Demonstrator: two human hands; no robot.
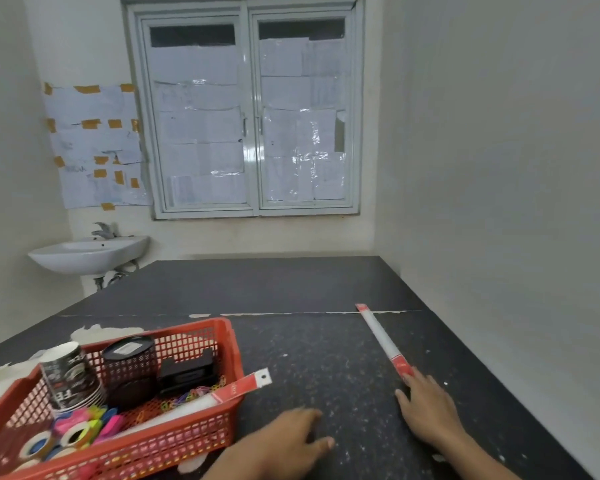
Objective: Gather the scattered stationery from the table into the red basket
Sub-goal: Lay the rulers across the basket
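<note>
Directly ahead of the right hand (426, 407), at the tips of its fingers (411, 377): the near red end of a long white stick (381, 336), flat on the dark speckled worktop (309, 358). Long axis running away from the fingertips, forward and slightly leftward, far red end well beyond them. Right fingers stretched fairly straight and a little spread, low over the worktop, thumb out to the left; forefinger touching or all but touching the stick, not curled round it, nothing pinched. Well to the left of the stick, the left hand (291, 439), resting on the worktop with fingers loosely bent, holding nothing, just beside the near corner of the red basket (174, 441). Right hand plainly the nearer for the pick-up; probably calls for a pinch across the narrow width at the near end, then a carry leftward to the basket. Stick itself: slim, straight, white along the middle, a red band at each end, seemingly light and stiff. Matching second stick (236, 389) already in the basket, one red end poking over the rim, beside paper cups (66, 372), a black mesh pot (129, 362), tape rolls (75, 436) and coloured rubber bands (193, 394).
</note>
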